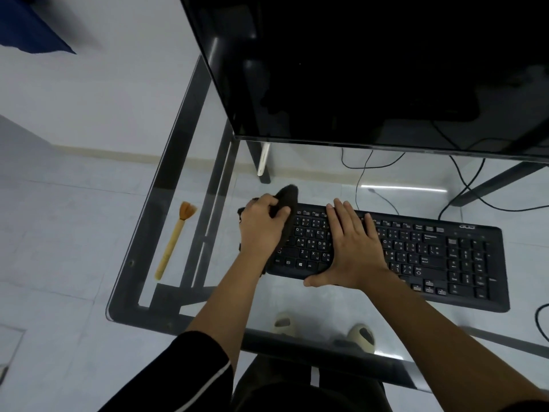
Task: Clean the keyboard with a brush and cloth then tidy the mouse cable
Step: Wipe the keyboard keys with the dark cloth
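A black keyboard lies on the glass desk. At the keyboard's left end my left hand grips a dark cloth, which bunches up above my fingers. My right hand lies flat on the left-middle keys, fingers straight, thumb off the front edge. A wooden brush with orange bristles lies on the glass to the left, apart from both hands. No mouse is in view; a black cable loops in at the right edge.
A dark monitor stands close behind the keyboard and overhangs the desk. Several black cables hang behind and under the glass. My feet in pale slippers show through the glass. The desk's left edge runs just past the brush.
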